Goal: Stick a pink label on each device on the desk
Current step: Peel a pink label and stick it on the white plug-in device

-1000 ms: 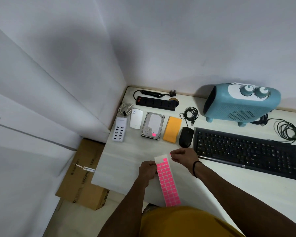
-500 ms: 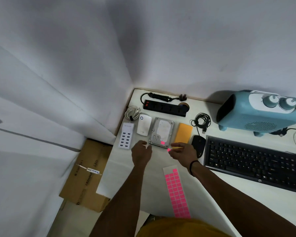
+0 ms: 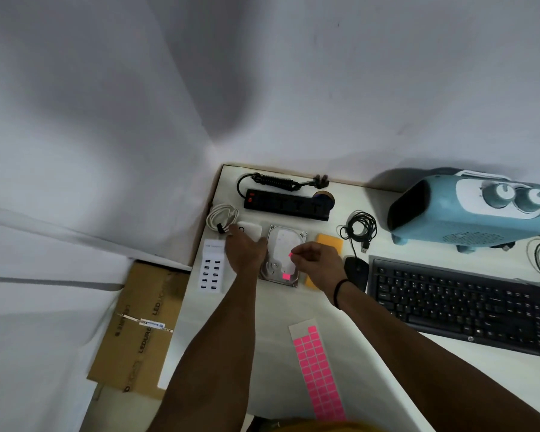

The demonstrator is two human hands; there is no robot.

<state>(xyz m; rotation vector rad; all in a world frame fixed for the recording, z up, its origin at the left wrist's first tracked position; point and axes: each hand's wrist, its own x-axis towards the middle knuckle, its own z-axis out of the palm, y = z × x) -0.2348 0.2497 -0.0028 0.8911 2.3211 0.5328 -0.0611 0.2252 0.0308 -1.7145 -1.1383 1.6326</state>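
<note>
Beside hard drive (image 3: 281,257): mouse (image 3: 356,271), keyboard (image 3: 462,304), label sheet (image 3: 318,375) nearer.

One camera only, worn on the person's head, looking forward and steeply down from close above the white table (image 3: 371,363) set in the room's corner. Both forearms reach up from the lower edge; grey walls fill the upper half of the view.

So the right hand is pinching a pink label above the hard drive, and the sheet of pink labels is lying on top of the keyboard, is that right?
Not quite. The head view shows the sheet of pink labels lying on the bare desk near its front edge, left of the keyboard, not on it. The rest holds: the right hand pinches a pink label above the hard drive.
</note>
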